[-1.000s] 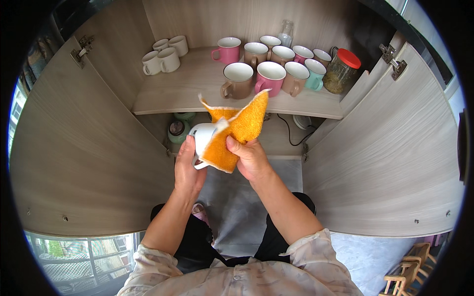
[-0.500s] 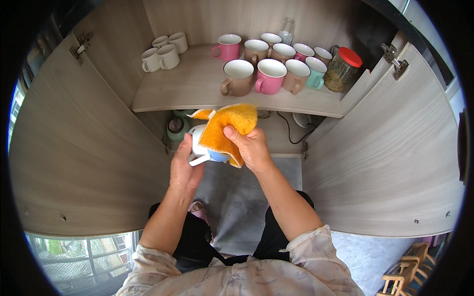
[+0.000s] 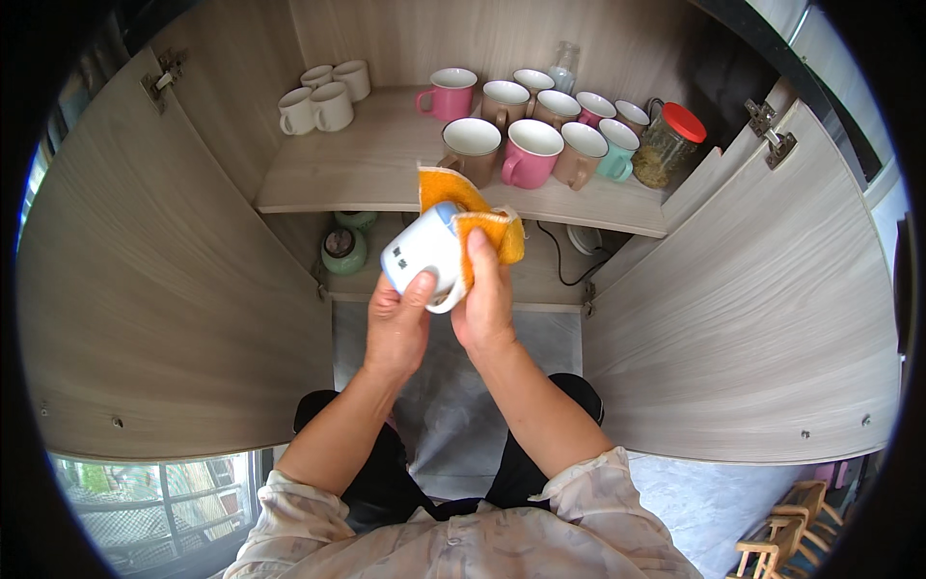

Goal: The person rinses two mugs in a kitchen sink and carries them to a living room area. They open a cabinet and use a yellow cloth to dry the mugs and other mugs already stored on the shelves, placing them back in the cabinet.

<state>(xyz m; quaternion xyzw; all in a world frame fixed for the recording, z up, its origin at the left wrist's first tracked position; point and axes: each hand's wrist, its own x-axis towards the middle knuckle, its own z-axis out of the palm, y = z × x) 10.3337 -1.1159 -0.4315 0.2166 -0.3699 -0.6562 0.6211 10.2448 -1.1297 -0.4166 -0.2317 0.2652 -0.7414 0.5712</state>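
Note:
Between my hands, in front of the cabinet shelf, a white mug (image 3: 424, 253) with light blue ends lies tilted on its side, its handle toward me. My left hand (image 3: 398, 328) grips it near the handle, the thumb along its side. An orange cloth (image 3: 497, 232) with a pale hem is closed in my right hand (image 3: 485, 299), which presses it against the mug's far right end. One corner of the cloth sticks up past the mug. Some of my fingers are hidden behind the mug and cloth.
On the shelf (image 3: 357, 179) stand small white cups (image 3: 333, 108) at left and several brown, pink and teal mugs (image 3: 532, 152) at right. Beside them is a red-lidded jar (image 3: 668, 145). Green jars (image 3: 344, 249) and a black cable (image 3: 569, 275) lie below. Open doors (image 3: 174, 280) flank me.
The mug has turned so its side faces up, and its handle now points toward me. My right hand and the cloth have shifted to the mug's far right end.

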